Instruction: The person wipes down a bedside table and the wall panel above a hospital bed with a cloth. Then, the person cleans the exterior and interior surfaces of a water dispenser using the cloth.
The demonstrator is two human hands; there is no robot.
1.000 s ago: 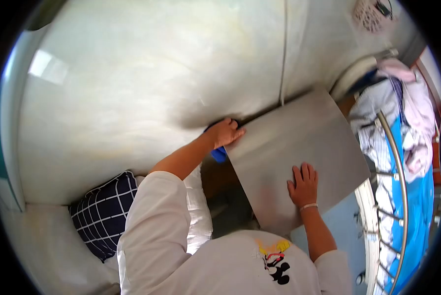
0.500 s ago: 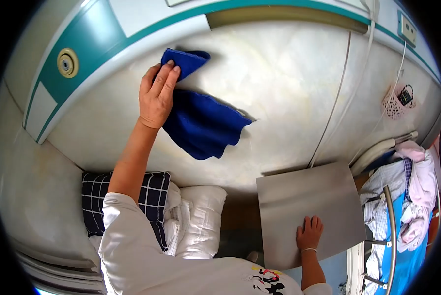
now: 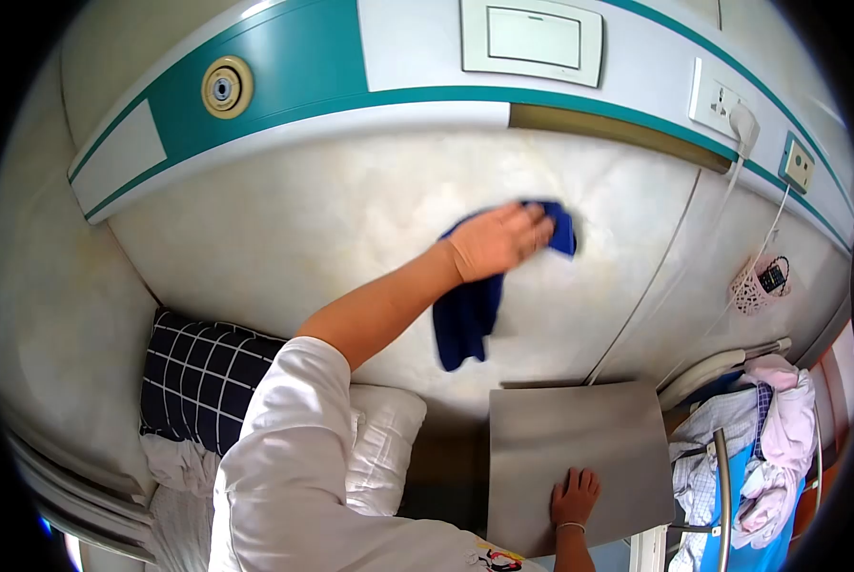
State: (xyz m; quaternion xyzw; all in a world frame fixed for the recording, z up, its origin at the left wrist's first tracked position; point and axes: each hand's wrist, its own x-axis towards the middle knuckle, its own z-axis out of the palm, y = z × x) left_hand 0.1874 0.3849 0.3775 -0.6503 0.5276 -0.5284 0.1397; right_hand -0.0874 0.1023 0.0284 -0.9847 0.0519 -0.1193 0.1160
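Note:
A dark blue cloth (image 3: 467, 324) is under my left hand (image 3: 499, 242) against the pale marbled wall (image 3: 351, 219). My left hand holds it with the fingers pressed over it; they are blurred by motion. One part of the cloth shows beyond the fingertips, and the rest hangs below the wrist. My right hand (image 3: 576, 498) lies with fingers apart on the grey metal top of a cabinet (image 3: 579, 429), holding nothing.
Above runs a green-and-white wall panel (image 3: 294, 52) with a switch (image 3: 534, 43) and a plugged socket (image 3: 722, 103). A pink basket (image 3: 756, 289) hangs at right, above clothes (image 3: 780, 410) by a metal rail (image 3: 722, 486). A checked pillow (image 3: 203, 377) and white quilt (image 3: 384, 448) lie at lower left.
My left hand has moved right along the wall and lower in view, taking the blue cloth with it. The view has tilted up, showing more panel. My right hand stays on the cabinet top.

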